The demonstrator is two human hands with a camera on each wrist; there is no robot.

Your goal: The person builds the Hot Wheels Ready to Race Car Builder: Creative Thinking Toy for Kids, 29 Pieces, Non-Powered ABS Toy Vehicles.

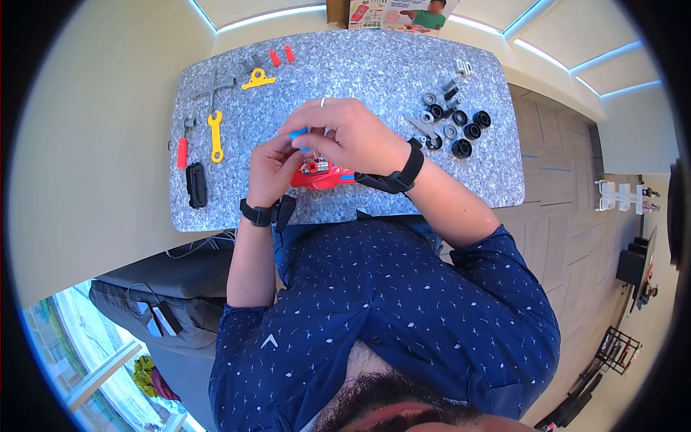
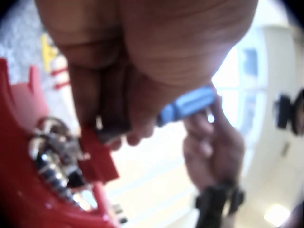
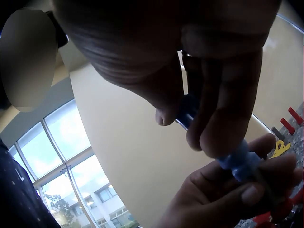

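In my right hand (image 1: pixel 353 133) I grip a screwdriver by its blue handle (image 3: pixel 237 164), which slants down toward the table. My left hand (image 1: pixel 270 169) pinches the screwdriver at its shaft, just below the handle, with thumb and fingers bent round it. Beneath both hands lies a red toy car (image 1: pixel 327 177) with a silver engine piece (image 2: pixel 54 156) set in its body. A red block-like part (image 2: pixel 97 159) stands beside the engine in the left wrist view, under the left fingers. The screwdriver's tip is hidden.
On the table's left lie a yellow wrench (image 1: pixel 216 137), a red-handled tool (image 1: pixel 182 153) and a black oblong piece (image 1: pixel 196 185). A yellow bracket (image 1: pixel 259 79) and red pieces (image 1: pixel 289 54) lie farther back. Several black wheels (image 1: pixel 461 148) cluster right. A printed box (image 1: pixel 403 14) stands behind.
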